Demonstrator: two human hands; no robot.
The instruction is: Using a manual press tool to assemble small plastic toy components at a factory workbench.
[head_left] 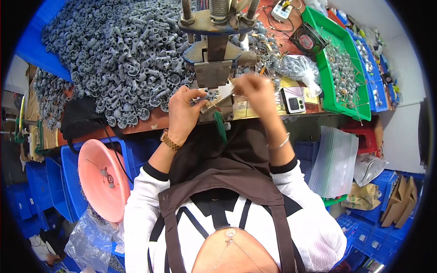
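Observation:
My left hand (pixel 183 111) is at the table's front edge, just left of the press (pixel 213 73). Its thumb and fingers pinch a small grey plastic part (pixel 203 97), whose far end is partly covered by the fingertips. My right hand (pixel 258 94) hovers right of the press head, its fingers curled and smeared by motion, so whether they hold anything does not show. Between the hands, below the press head, lies a light metal plate (pixel 222 94). A green strip-like piece (pixel 220 126) hangs down from the table edge in front of it.
A large heap of grey plastic parts (pixel 132 59) covers the table's left. To the right are a phone (pixel 294 101), a bag of parts (pixel 298 68), a small fan (pixel 307 38) and a green tray (pixel 364 102) of wired pieces. A pink basin (pixel 98 182) stands at lower left.

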